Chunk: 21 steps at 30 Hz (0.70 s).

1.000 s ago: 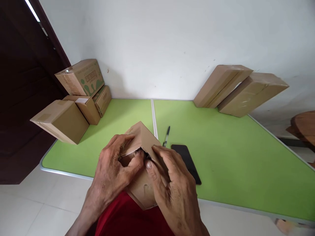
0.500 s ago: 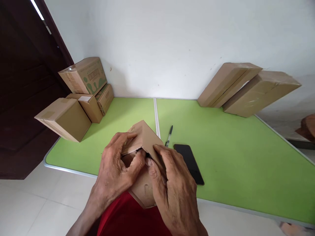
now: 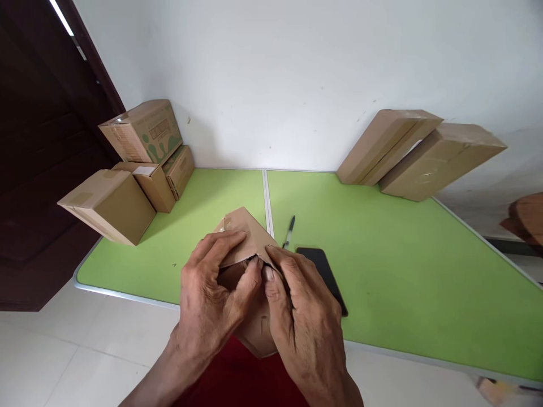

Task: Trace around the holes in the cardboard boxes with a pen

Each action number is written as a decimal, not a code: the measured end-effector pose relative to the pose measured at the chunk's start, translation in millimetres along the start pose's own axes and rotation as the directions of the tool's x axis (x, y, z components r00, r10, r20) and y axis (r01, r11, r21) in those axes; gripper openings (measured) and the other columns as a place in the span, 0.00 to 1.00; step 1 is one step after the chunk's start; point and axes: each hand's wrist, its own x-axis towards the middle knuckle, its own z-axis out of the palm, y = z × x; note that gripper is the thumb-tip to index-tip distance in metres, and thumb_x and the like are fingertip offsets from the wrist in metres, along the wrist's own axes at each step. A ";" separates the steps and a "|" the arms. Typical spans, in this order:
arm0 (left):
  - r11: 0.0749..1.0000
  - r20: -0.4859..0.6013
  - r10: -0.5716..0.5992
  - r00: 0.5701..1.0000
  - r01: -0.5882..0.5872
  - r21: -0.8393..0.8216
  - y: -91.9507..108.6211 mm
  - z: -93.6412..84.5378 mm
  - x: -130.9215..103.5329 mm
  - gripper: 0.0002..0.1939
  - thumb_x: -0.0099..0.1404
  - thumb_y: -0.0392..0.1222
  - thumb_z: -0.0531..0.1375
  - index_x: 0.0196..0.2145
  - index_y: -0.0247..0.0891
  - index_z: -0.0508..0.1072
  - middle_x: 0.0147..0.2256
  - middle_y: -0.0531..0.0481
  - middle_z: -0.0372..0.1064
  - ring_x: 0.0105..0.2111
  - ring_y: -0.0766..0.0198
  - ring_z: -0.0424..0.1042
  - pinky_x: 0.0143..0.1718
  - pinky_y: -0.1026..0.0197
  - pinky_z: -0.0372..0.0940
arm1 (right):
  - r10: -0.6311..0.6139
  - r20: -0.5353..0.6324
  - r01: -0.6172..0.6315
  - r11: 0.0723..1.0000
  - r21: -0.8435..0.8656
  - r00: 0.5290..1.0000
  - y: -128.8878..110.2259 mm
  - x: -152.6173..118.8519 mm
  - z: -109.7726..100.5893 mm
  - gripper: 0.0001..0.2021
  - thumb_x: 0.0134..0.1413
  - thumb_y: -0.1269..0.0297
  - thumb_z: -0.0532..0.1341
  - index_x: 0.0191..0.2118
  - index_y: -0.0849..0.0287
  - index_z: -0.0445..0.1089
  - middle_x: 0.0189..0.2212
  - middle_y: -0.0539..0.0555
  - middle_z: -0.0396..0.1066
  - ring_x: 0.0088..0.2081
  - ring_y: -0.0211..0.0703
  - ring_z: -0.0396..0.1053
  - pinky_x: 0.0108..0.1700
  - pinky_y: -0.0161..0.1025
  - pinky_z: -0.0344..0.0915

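Observation:
A small cardboard box (image 3: 245, 220) is tilted at the near edge of the green table, with one corner towards the wall. My left hand (image 3: 216, 282) grips it from the left, fingers on its top panel and thumb at a dark gap along the panel's edge. From the right, my right hand (image 3: 303, 308) holds the same box, its thumb beside my left thumb at that gap. The inside of the box is hidden. A black phone (image 3: 324, 274) lies just right of my right hand, and a pen (image 3: 289, 230) rests behind it.
On the left of the green table (image 3: 407, 271), a printed box (image 3: 146, 133) sits above smaller boxes, beside another carton (image 3: 112, 203). Two long boxes (image 3: 388, 144) (image 3: 441, 161) lean at the back right. A dark door (image 3: 46, 152) stands at the left.
My left hand has shifted slightly right, and its fingers reach farther across the top panel. The dark gap between my thumbs looks narrower. The view has shifted a little.

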 end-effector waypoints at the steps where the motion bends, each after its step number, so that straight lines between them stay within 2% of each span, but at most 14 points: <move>1: 1.000 -0.003 -0.003 1.000 0.003 0.011 -0.4 -1.1 1.4 0.15 0.67 0.40 0.65 0.51 0.42 0.83 0.49 0.45 0.84 0.50 0.52 0.83 0.53 0.51 0.78 | -0.018 0.016 0.018 1.000 -0.001 1.000 -0.7 -1.0 0.1 0.15 0.81 0.62 0.52 0.60 0.61 0.72 0.50 0.64 0.82 0.52 0.58 0.80 0.53 0.56 0.77; 5: 0.999 0.028 0.022 0.999 -0.023 0.036 -5.1 -7.6 6.9 0.14 0.67 0.36 0.63 0.49 0.42 0.83 0.47 0.47 0.83 0.47 0.56 0.84 0.48 0.55 0.78 | -0.055 0.048 0.055 0.998 -0.002 0.997 -3.3 -1.6 1.8 0.17 0.81 0.61 0.51 0.62 0.63 0.70 0.53 0.66 0.81 0.55 0.58 0.79 0.55 0.54 0.77; 8: 0.975 0.037 0.163 0.986 -0.167 0.149 -11.3 -12.7 1.9 0.15 0.72 0.43 0.65 0.55 0.42 0.80 0.52 0.43 0.82 0.52 0.52 0.82 0.56 0.49 0.74 | -0.009 0.039 0.008 1.000 0.007 0.999 -1.5 3.6 1.1 0.18 0.82 0.60 0.51 0.60 0.63 0.72 0.51 0.65 0.81 0.53 0.58 0.80 0.54 0.54 0.77; 9: 0.950 0.063 0.219 0.974 -0.228 0.214 -13.2 -13.8 -2.5 0.21 0.73 0.47 0.66 0.60 0.42 0.77 0.56 0.40 0.80 0.56 0.48 0.80 0.61 0.45 0.70 | 0.014 0.050 -0.015 1.000 0.018 0.999 -0.1 5.9 -0.3 0.18 0.82 0.59 0.50 0.59 0.63 0.72 0.51 0.65 0.81 0.53 0.58 0.80 0.54 0.55 0.77; 11: 0.886 0.151 0.288 0.946 -0.323 0.334 -16.2 -14.5 -14.4 0.42 0.69 0.58 0.69 0.74 0.41 0.63 0.64 0.33 0.74 0.66 0.38 0.72 0.71 0.34 0.57 | 0.058 0.093 -0.063 0.997 0.051 0.994 2.7 10.5 -4.4 0.19 0.83 0.57 0.49 0.58 0.61 0.73 0.52 0.64 0.81 0.54 0.59 0.79 0.54 0.55 0.76; 13: 0.837 0.242 0.286 0.927 -0.365 0.407 -18.3 -12.7 -27.6 0.64 0.61 0.67 0.73 0.80 0.38 0.46 0.71 0.27 0.63 0.74 0.28 0.59 0.76 0.28 0.40 | 0.096 0.142 -0.110 0.989 0.094 0.985 4.0 13.8 -8.3 0.19 0.82 0.55 0.49 0.58 0.58 0.73 0.52 0.62 0.81 0.55 0.58 0.79 0.55 0.55 0.75; 14: 0.823 0.267 0.269 0.925 -0.365 0.434 -19.1 -11.0 -33.6 0.72 0.56 0.69 0.74 0.81 0.37 0.41 0.74 0.25 0.57 0.76 0.25 0.52 0.76 0.26 0.35 | 0.109 0.158 -0.128 0.985 0.115 0.981 3.7 14.8 -9.5 0.19 0.82 0.55 0.49 0.57 0.57 0.73 0.53 0.62 0.80 0.55 0.57 0.79 0.55 0.54 0.75; 17: 0.799 0.290 0.229 0.929 -0.350 0.489 -21.0 -4.7 -44.5 0.80 0.45 0.72 0.78 0.81 0.42 0.40 0.78 0.23 0.43 0.78 0.19 0.44 0.76 0.24 0.27 | 0.140 0.178 -0.167 0.975 0.147 0.974 0.0 16.1 -9.2 0.19 0.82 0.52 0.48 0.55 0.56 0.73 0.51 0.61 0.79 0.53 0.55 0.79 0.54 0.54 0.75; 19: 0.785 0.302 0.210 0.930 -0.345 0.515 -21.1 -2.1 -45.0 0.80 0.42 0.68 0.80 0.80 0.44 0.42 0.78 0.23 0.40 0.77 0.17 0.43 0.75 0.23 0.29 | 0.153 0.186 -0.182 0.971 0.154 0.971 -2.9 16.5 -7.4 0.20 0.82 0.52 0.48 0.53 0.56 0.73 0.51 0.62 0.79 0.52 0.56 0.79 0.54 0.54 0.75; 21: 0.776 0.330 0.214 0.919 -0.365 0.515 -19.8 -2.3 -41.7 0.78 0.42 0.59 0.81 0.80 0.43 0.43 0.77 0.21 0.39 0.76 0.15 0.43 0.74 0.20 0.35 | 0.164 0.191 -0.197 0.965 0.171 0.968 -4.0 17.4 -7.3 0.20 0.81 0.51 0.47 0.53 0.55 0.73 0.51 0.62 0.79 0.54 0.57 0.79 0.56 0.56 0.75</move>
